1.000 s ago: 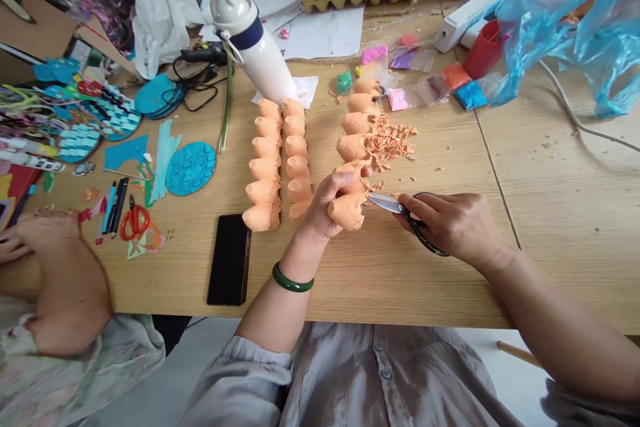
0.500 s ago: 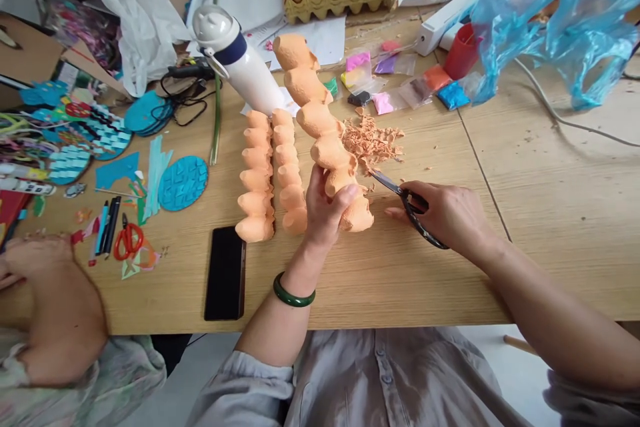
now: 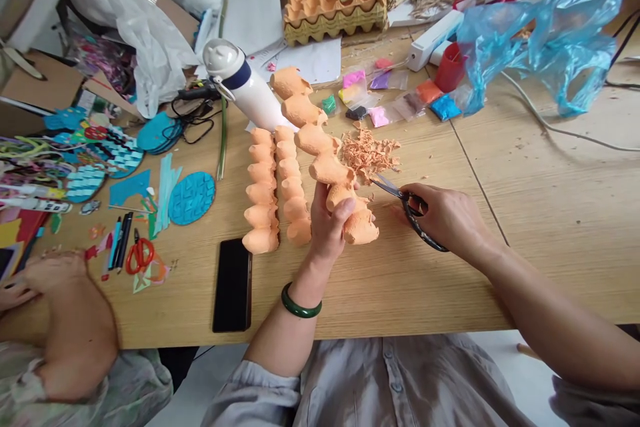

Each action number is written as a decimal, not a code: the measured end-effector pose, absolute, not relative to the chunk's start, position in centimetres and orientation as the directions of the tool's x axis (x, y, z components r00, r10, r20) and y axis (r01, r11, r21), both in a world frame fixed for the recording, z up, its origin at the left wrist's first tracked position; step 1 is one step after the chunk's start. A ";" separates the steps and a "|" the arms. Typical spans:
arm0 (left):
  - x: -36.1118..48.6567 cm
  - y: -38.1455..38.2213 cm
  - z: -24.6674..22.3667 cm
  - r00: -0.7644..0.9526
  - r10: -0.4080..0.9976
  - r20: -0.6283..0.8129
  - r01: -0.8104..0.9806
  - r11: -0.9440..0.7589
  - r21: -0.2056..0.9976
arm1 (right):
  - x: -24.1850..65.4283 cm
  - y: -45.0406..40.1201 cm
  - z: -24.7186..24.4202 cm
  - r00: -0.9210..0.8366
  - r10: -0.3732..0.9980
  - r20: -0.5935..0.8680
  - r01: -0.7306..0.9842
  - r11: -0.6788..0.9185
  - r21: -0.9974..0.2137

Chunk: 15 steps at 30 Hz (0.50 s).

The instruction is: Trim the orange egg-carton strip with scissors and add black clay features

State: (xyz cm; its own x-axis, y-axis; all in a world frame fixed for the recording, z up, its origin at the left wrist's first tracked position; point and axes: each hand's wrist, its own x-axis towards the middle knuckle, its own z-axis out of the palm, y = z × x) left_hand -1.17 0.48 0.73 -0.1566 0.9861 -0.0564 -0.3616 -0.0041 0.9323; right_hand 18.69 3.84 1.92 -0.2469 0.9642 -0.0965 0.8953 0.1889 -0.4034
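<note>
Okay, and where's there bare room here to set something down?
Nearly bare: the table between the right forearm and the grey cable, and the front strip between the green bangle and that forearm. Crowded: the left, with red scissors, pens and a blue disc; the back, with egg trays and colored packets.

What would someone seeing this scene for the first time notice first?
Probably the knobbly orange strip of egg carton that the left hand holds up at the centre, beside a heap of orange scraps. Next, perhaps, the black-handled scissors in the right hand, and the crumpled blue plastic bag at the table's far right.
</note>
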 end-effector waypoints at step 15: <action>-1.1 1.2 -0.2 -0.075 0.997 0.015 -0.367 -0.042 0.929 | 17.5 4.1 1.9 -0.321 0.939 0.125 0.946 0.325 -0.011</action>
State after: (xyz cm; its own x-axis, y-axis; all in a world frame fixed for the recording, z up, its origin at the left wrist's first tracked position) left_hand -1.11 1.16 -0.16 -0.0754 0.9970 0.0154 -0.3674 -0.0421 0.9291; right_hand 17.52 4.06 1.90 -0.3208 0.9388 0.1252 0.9458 0.3246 -0.0110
